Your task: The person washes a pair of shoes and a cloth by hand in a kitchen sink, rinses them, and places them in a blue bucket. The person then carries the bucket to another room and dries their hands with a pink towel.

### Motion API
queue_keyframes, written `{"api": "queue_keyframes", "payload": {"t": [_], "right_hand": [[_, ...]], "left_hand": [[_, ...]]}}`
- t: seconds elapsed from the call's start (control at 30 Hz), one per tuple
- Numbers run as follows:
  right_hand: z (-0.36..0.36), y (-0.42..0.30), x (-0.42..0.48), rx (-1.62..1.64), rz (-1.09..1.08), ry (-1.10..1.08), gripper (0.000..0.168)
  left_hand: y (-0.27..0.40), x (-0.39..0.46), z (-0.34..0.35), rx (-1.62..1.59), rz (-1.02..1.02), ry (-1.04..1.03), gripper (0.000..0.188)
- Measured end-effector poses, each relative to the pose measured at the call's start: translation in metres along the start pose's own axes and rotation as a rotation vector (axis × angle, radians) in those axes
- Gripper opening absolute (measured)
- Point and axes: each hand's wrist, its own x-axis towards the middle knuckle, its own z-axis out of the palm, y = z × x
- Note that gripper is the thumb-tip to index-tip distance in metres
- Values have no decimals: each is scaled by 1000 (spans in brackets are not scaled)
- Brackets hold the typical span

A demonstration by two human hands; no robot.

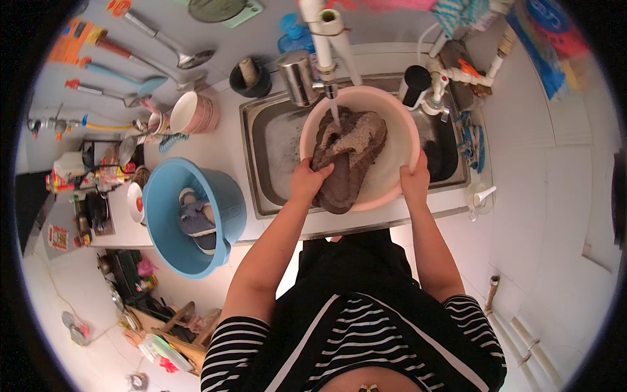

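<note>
A pink plastic basin [410,128] rests over the middle of a stainless steel double sink [258,161]. Water runs from the faucet [331,90] onto a brown fuzzy slipper [338,181] lying in it; its near end overlaps the basin's front rim. My left hand [307,182] grips the basin's left rim, thumb against the slipper's edge; its fingers are partly hidden. On the opposite side, my right hand [415,180] clasps the right rim. Cloudy water [389,169] shows inside the basin. Whether a second slipper lies beneath is unclear.
Left on the counter stands a blue bucket [230,201] holding blue-grey slippers [197,218]. A steel cup [298,78] and a black mortar [251,78] sit behind the sink. A black-topped container [415,85] is beside a white valve [435,100]. Utensils [166,44] hang on the wall.
</note>
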Motion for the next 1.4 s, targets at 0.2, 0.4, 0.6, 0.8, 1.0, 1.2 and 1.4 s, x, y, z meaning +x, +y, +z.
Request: {"api": "queue_keyframes", "payload": {"t": [0.2,0.4,0.6,0.8,1.0,1.2,1.4], "right_hand": [[7,12,18,-132,45,-20,59],[11,22,40,-207,7,-115,61],[7,-24,30,-802,-462,-5,75],[104,-35,57,-89,28,-423,86],[150,-61,55,-803,56,-394,80],[149,-16,73,-583,-122,-292,54],[137,-5,86,-590,-277,-333,36]], "left_hand": [[-25,14,-32,265,-15,131,50],[-67,36,-16,-193,-229,262,56],[-77,29,-7,-22,-126,232,50],[-51,11,12,45,-27,376,56],[-58,-1,11,22,17,411,60],[-58,-6,19,-10,5,430,58],[-54,-8,17,-33,-15,434,58]]}}
